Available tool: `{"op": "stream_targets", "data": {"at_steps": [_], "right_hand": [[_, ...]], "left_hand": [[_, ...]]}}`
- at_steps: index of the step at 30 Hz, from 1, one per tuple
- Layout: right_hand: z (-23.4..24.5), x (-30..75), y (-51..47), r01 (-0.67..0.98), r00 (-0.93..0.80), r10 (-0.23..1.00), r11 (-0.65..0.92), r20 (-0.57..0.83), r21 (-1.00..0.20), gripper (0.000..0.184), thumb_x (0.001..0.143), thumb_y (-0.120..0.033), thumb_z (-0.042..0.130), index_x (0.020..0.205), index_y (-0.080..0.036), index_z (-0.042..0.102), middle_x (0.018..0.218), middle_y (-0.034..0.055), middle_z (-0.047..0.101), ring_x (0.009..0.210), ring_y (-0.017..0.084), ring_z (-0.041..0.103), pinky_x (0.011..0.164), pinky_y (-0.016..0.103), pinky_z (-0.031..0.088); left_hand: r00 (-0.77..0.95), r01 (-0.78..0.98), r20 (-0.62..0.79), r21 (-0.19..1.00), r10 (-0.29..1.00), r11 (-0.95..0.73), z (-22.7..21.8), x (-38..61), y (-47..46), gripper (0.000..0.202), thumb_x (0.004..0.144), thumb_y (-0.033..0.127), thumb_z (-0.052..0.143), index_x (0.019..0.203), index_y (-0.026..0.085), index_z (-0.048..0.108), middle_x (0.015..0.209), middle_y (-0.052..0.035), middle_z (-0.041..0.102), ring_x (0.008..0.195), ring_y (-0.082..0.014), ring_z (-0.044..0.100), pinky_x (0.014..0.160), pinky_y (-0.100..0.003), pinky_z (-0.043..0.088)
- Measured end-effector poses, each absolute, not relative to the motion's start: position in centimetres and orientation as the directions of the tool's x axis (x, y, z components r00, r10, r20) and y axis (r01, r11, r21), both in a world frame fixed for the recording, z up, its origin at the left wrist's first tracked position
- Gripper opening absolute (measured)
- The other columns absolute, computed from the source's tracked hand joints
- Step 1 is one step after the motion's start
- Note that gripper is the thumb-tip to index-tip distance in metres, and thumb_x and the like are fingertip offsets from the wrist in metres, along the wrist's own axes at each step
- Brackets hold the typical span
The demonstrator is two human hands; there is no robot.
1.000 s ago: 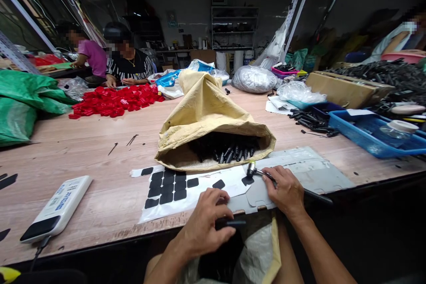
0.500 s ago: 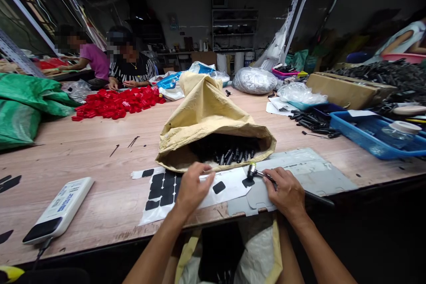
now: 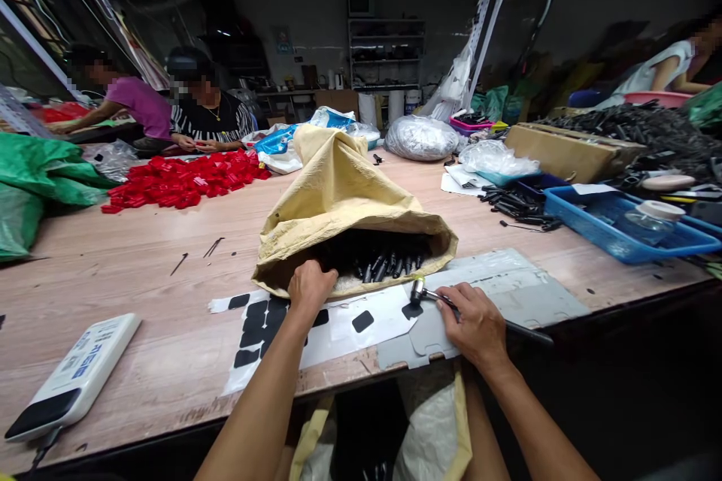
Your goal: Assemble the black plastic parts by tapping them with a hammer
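My left hand (image 3: 312, 287) reaches into the mouth of a yellow woven sack (image 3: 350, 188); its fingertips are hidden there, so I cannot tell what they touch. Slim black tube-like pieces (image 3: 389, 265) lie inside, to the right of that hand. My right hand (image 3: 474, 323) is closed around the black handle of a small hammer (image 3: 417, 291), whose head rests by a black patch at the right end of a white sheet (image 3: 338, 327). More rounded black square patches (image 3: 362, 322) stick to this sheet. Under the hammer and right hand lies a grey board (image 3: 508, 287).
A white power bank (image 3: 76, 376) with a cable lies at left. Red pieces (image 3: 180, 179) are heaped farther back, near two seated people. On the right stand a blue tray (image 3: 592, 222) and black parts (image 3: 516, 207). Another open sack (image 3: 434, 428) hangs below the table edge.
My left hand has moved from above the white sheet forward and left into the sack's mouth. My right hand still holds the hammer in about the same place. The view has shifted slightly.
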State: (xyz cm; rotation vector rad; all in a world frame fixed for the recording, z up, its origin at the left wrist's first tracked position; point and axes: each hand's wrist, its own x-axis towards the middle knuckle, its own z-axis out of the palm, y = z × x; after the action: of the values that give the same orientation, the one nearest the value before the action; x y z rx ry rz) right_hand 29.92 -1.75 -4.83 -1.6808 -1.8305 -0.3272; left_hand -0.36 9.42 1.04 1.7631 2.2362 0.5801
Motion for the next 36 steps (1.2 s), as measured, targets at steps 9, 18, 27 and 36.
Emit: {"op": "stream_targets", "data": {"at_steps": [9,18,27,36], "right_hand": [[-4.7,29.8,-1.9,0.965,0.006,0.802,0.151,0.597,-0.212,0.017,0.092,-0.028,0.057,0.104,-0.025,0.069,0.09,0.003,0.065,0.087,0.022,0.055,0.078,0.034,0.04],[-4.7,29.8,-2.0,0.967,-0.002,0.812,0.151,0.583,-0.207,0.018,0.091,-0.028,0.059,0.105,-0.025,0.069,0.091,0.0025,0.066,0.088,0.022,0.056,0.08,0.033,0.041],[-4.0,29.5,-2.5,0.943,-0.033,0.795,0.226,0.606,-0.246,0.026,0.097,-0.028,0.053,0.118,-0.026,0.068,0.092,0.0037,0.067,0.089,0.022,0.06,0.083,0.035,0.046],[-0.9,22.3,-5.1,0.721,-0.085,0.825,0.438,0.559,-0.537,0.032,0.101,-0.023,0.047,0.127,-0.028,0.064,0.093,0.0044,0.066,0.087,0.017,0.063,0.078,0.029,0.051]], "left_hand": [[0.221,0.659,0.273,0.666,0.936,-0.35,1.4,-1.0,3.7,0.013,0.081,0.028,0.066,0.092,0.023,0.068,0.091,-0.0034,0.069,0.088,-0.0216,0.06,0.075,-0.03,0.047],[0.39,0.575,0.218,0.701,0.895,-0.421,-0.7,0.3,0.8,0.014,0.077,0.019,0.069,0.09,0.023,0.069,0.092,-0.0027,0.068,0.095,-0.0237,0.056,0.085,-0.035,0.043],[0.352,0.562,0.208,0.732,0.912,-0.384,-1.2,0.1,1.1,0.014,0.073,0.016,0.07,0.086,0.021,0.067,0.088,-0.0022,0.067,0.092,-0.0231,0.055,0.082,-0.034,0.042],[0.303,0.554,0.176,0.767,0.937,-0.323,-1.8,0.2,1.2,0.018,0.068,0.013,0.07,0.084,0.022,0.067,0.088,-0.0004,0.066,0.093,-0.0216,0.055,0.083,-0.032,0.042]]}}
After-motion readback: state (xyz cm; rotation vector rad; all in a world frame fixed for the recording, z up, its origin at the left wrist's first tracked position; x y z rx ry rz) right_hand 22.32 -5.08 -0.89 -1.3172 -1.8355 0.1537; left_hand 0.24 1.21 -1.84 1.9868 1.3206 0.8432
